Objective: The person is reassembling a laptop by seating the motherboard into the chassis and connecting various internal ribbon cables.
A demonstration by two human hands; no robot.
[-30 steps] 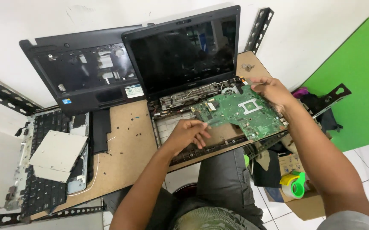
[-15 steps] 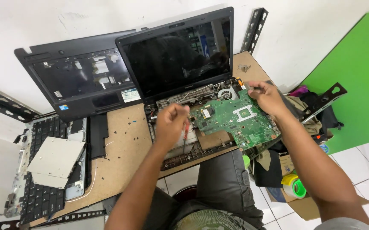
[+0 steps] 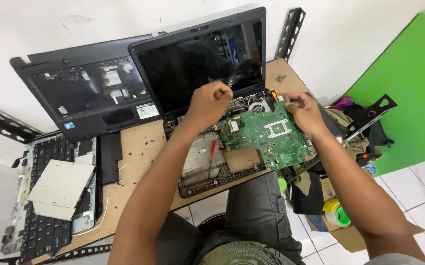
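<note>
Left hand, fisted at the green motherboard's ten o'clock, held nothing visible; right hand gripped its one-o'clock corner, steadying it over the laptop base.

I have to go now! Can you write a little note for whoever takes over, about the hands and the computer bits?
Left hand: closed in a fist over the top left corner of the green circuit board; whether it grips anything is hidden.
Right hand: on the board's top right corner.
Board lies tilted in the opened laptop base, screen upright behind.
Red screwdriver lies in the base.
Done: keyboard and top cover are off.
Left: board not yet out.
</note>
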